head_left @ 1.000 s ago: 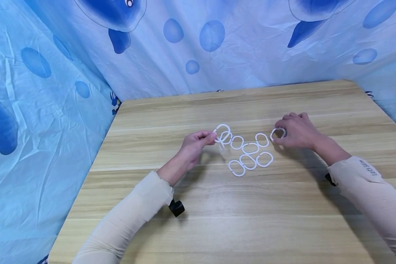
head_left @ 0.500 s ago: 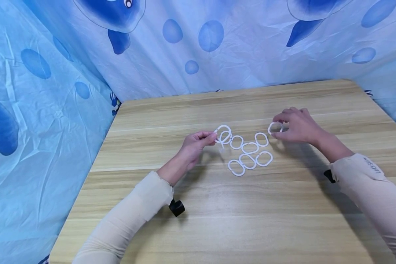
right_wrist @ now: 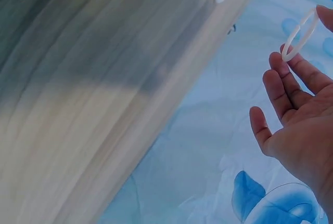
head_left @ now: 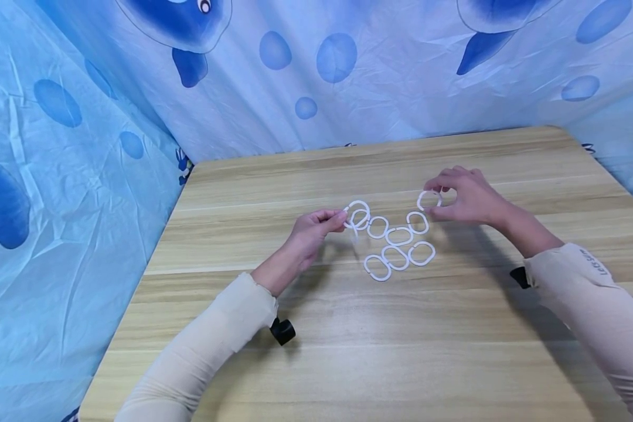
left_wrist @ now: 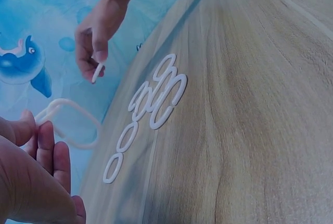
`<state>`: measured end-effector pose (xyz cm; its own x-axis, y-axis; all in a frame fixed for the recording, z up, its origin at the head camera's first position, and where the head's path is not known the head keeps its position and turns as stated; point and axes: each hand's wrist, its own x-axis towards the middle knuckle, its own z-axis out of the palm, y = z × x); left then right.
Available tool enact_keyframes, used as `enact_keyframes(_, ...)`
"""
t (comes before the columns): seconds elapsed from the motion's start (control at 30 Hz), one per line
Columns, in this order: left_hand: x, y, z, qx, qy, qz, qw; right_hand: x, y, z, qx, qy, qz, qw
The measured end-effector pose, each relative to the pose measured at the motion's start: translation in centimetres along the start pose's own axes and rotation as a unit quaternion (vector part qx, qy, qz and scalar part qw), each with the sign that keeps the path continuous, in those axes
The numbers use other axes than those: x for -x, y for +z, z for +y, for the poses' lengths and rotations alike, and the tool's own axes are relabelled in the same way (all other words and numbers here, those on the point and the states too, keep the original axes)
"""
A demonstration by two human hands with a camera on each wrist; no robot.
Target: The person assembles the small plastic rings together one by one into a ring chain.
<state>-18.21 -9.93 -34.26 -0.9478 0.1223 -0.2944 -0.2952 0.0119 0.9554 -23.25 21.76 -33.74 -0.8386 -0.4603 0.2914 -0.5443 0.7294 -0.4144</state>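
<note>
- A single white ring (head_left: pixel 419 204) is hanging just off the wooden table (head_left: pixel 348 357), near the right-hand end of a group of similar rings.
- The right hand (head_left: pixel 466 198) is holding that ring in a narrow pinch between thumb and fingertips; in the right wrist view, the remaining fingers are spreading away from it.
- The left hand (head_left: pixel 315 232) is pinching white loops (head_left: pixel 357 201) between thumb and fingers to the left of the group; they are overlapping, so their number is hard to tell.
- Between the two hands, more white rings (head_left: pixel 392 244) are lying flat on the table, several touching or almost touching, three of them forming a nearer row.
- Pale sleeves (head_left: pixel 203 346) are covering both forearms, the right one bearing dark lettering (head_left: pixel 595 262).
- A small black object (head_left: pixel 282 332) is sticking out below the left cuff, and another black piece (head_left: pixel 520 277) is showing beside the right.
- Behind and to the left of the table, a blue cloth (head_left: pixel 274 111) printed with sea creatures and round spots is hanging in creases.
</note>
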Motion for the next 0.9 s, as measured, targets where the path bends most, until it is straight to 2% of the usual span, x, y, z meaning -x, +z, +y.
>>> enact_keyframes(0.2, 0.0, 0.1, 0.0, 0.002, 0.006, -0.001, 1.0, -0.6, -0.1, -1.0, -0.047, -0.026, 0.013, 0.9985)
enact_keyframes(0.53, 0.1, 0.1, 0.0, 0.0, 0.006, -0.01, 0.9999, -1.4, -0.2, -2.6, -0.049, -0.054, 0.017, 0.9972)
enact_keyframes(0.9, 0.0, 0.2, -0.2, -0.005, 0.008, -0.007, 0.9999, -2.8, 0.2, -4.4, -0.104, -0.107, 0.005, 0.9889)
